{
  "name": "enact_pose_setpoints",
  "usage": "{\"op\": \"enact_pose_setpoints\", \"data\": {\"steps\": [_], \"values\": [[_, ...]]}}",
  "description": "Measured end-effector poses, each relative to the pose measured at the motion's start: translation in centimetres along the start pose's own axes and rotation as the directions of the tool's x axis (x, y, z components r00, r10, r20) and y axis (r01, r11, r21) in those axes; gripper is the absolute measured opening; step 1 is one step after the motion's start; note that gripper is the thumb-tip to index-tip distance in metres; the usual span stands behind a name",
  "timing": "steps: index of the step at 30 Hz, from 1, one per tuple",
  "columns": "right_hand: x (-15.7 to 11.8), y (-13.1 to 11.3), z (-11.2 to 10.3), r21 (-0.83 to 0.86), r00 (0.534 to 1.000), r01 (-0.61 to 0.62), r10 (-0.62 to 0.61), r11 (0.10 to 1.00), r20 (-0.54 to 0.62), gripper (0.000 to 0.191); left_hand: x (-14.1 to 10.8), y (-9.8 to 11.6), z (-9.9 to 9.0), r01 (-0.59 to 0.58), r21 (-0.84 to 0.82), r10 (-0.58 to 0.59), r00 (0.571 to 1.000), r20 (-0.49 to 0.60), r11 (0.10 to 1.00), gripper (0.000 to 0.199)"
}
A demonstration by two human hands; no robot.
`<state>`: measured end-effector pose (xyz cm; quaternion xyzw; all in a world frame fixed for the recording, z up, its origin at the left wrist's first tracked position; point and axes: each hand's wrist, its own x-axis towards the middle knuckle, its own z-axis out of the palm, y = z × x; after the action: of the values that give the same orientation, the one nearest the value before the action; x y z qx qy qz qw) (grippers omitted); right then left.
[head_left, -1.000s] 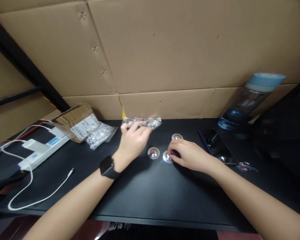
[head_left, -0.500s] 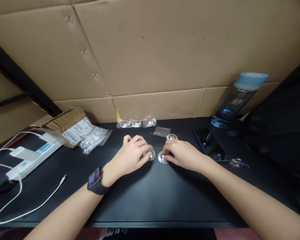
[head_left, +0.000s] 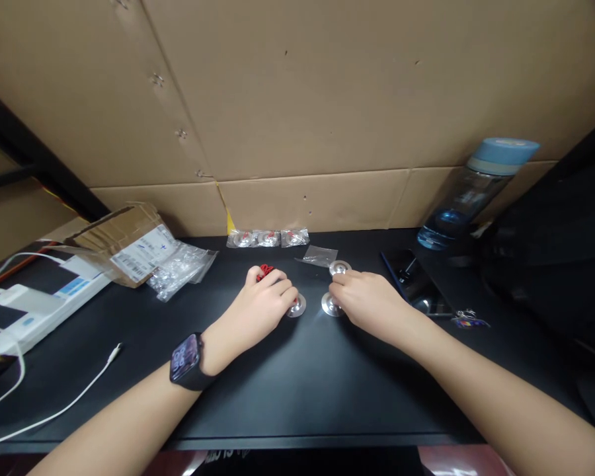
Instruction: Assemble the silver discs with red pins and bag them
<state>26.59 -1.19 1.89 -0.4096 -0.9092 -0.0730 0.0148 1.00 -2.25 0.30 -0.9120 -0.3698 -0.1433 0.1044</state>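
Note:
My left hand [head_left: 265, 301] is closed over a bundle of red wire [head_left: 266, 270] that pokes out past its fingers. Just right of those fingers a shiny silver disc [head_left: 297, 305] with a raised centre lies on the table, a bit of red at its edge. My right hand [head_left: 367, 297] pinches the right side of a second silver disc [head_left: 330, 305]; its fingertips are partly hidden. Behind that hand lies a third silver disc [head_left: 340, 267], beside a flat clear plastic bag [head_left: 320, 256].
Several wrapped discs [head_left: 268, 238] line the cardboard wall [head_left: 317, 132]. On the left are an opened carton [head_left: 133, 251], plastic packaging [head_left: 181, 268], a power strip [head_left: 54, 314] and a white cable [head_left: 69, 413]. A phone [head_left: 411, 281], keychain [head_left: 469, 319] and water bottle [head_left: 463, 198] stand right.
My right hand has shifted slightly right with the disc, widening the gap between the two front discs. My left hand has drawn slightly left, and more red wire shows. The camera view has moved a little.

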Motion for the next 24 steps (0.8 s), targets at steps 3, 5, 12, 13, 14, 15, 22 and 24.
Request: {"op": "enact_pose_setpoints", "data": {"steps": [3, 5, 12, 13, 14, 15, 22, 24], "values": [[-0.2, 0.1, 0.2, -0.052, 1.000, 0.018, -0.018, 0.998, -0.016, 0.020, 0.0, -0.3, 0.3, 0.025, -0.028, -0.025, 1.000, 0.002, 0.999, 0.012], [-0.2, 0.2, 0.1, -0.041, 0.999, 0.008, -0.010, 0.999, -0.044, 0.019, 0.0, -0.4, 0.3, 0.059, -0.066, -0.060, 0.998, -0.006, 0.996, 0.012], [-0.2, -0.6, -1.6, 0.234, 0.975, 0.051, 0.002, 0.971, -0.220, 0.015, 0.1, 0.3, -0.9, 0.132, -0.107, -0.144, 0.983, -0.111, 0.985, 0.012], [-0.2, -0.7, -1.7, 0.258, 0.969, 0.058, 0.008, 0.964, -0.246, 0.013, 0.1, 0.5, -1.1, 0.132, -0.111, -0.147, 0.980, -0.137, 0.985, 0.012], [-0.2, -0.8, -1.8, 0.270, 0.964, 0.061, 0.013, 0.961, -0.264, 0.012, 0.1, 0.6, -1.3, 0.137, -0.118, -0.155, 0.974, -0.163, 0.983, 0.012], [-0.2, -0.8, -1.8, 0.275, 0.962, 0.063, 0.015, 0.959, -0.272, 0.012, 0.1, 0.7, -1.4, 0.148, -0.130, -0.172, 0.966, -0.193, 0.980, 0.012], [-0.1, -0.4, -1.8, 0.364, 0.954, 0.060, 0.054, 0.930, -0.295, 0.015, 0.1, 0.3, -1.6, 0.329, -0.354, -0.432, 0.861, -0.268, 0.876, 0.012], [0.0, -0.6, -1.9, 0.415, 0.936, 0.087, 0.068, 0.905, -0.344, 0.014, 0.2, 0.2, -1.5, 0.342, -0.449, -0.476, 0.850, -0.225, 0.825, 0.012]]}}
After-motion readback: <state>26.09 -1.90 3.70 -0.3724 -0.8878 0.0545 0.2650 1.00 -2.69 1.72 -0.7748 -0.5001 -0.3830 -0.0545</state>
